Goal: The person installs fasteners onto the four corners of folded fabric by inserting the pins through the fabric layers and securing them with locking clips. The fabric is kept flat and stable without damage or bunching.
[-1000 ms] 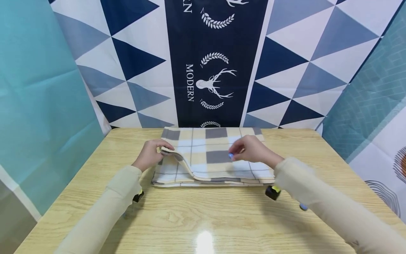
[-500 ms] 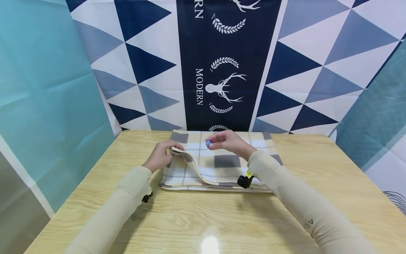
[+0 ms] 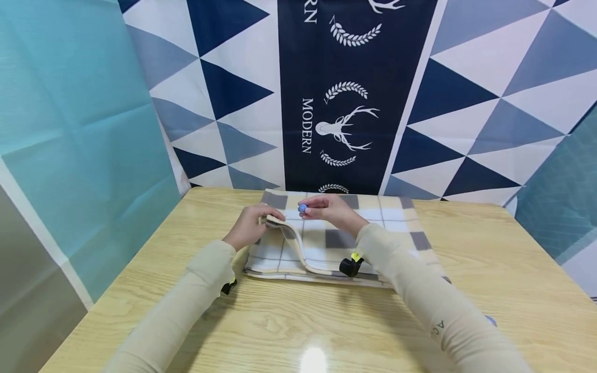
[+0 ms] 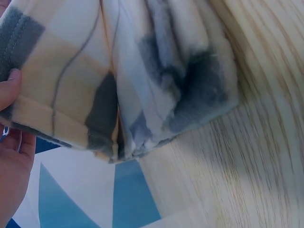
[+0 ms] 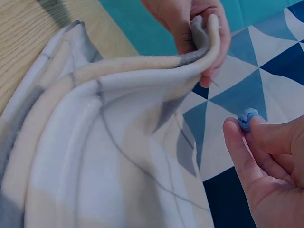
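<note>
A folded plaid fleece blanket [image 3: 359,233] in cream, white and grey lies at the back of the table. My left hand [image 3: 254,224] pinches its near left corner and holds that layer raised, thumb on top in the left wrist view. A thin pin-like tip [image 5: 213,81] shows beside the left fingers in the right wrist view. Between thumb and fingertips, my right hand [image 3: 332,211] pinches a small round blue cap-like piece [image 5: 247,118], with a slot in its side. This hand is just right of the lifted corner, above the blanket, apart from the left hand.
Another small blue piece [image 3: 490,320] lies on the wooden table [image 3: 270,326], partly behind the right forearm. A patterned cloth [image 3: 326,103] with triangles and a deer hangs behind the table. A teal sheet [image 3: 88,140] hangs at the left.
My right hand has moved left across the blanket with the blue piece, coming close to the raised corner. My left hand keeps its hold on the corner. The head view has shifted slightly right.
</note>
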`<state>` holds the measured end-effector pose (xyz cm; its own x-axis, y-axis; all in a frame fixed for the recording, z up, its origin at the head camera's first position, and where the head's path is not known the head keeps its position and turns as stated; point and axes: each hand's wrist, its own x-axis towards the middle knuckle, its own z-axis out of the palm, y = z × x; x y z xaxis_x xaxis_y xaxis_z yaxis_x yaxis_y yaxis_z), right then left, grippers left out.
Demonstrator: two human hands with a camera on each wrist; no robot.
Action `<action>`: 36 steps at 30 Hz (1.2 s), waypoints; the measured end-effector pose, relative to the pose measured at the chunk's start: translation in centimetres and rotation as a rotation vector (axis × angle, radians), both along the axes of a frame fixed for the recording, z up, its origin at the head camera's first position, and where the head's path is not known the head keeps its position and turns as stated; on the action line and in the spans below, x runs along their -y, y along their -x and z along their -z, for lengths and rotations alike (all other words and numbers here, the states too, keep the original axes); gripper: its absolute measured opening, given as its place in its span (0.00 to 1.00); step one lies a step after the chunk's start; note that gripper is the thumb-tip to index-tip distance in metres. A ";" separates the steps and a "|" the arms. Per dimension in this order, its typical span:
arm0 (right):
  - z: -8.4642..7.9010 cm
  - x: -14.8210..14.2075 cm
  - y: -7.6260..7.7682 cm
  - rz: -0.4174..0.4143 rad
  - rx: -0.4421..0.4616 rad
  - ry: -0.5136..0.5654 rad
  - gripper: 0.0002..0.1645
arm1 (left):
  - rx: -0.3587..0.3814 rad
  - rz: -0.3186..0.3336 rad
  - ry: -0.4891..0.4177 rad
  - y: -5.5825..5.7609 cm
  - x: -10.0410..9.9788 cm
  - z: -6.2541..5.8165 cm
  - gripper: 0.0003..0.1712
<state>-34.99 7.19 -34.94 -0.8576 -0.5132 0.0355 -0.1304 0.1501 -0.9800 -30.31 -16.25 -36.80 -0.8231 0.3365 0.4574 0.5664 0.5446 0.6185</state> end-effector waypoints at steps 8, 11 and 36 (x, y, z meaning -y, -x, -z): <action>0.8 2.1 -0.3 0.026 -0.034 -0.030 0.21 | 0.027 -0.014 0.001 0.0 -0.2 -0.1 0.20; 0.7 2.7 -0.6 0.037 -0.042 -0.045 0.20 | 0.041 -0.014 -0.004 0.0 -0.2 -0.2 0.20; 0.7 2.7 -0.4 0.069 -0.076 -0.098 0.20 | 0.066 -0.015 0.004 0.1 -0.2 0.1 0.21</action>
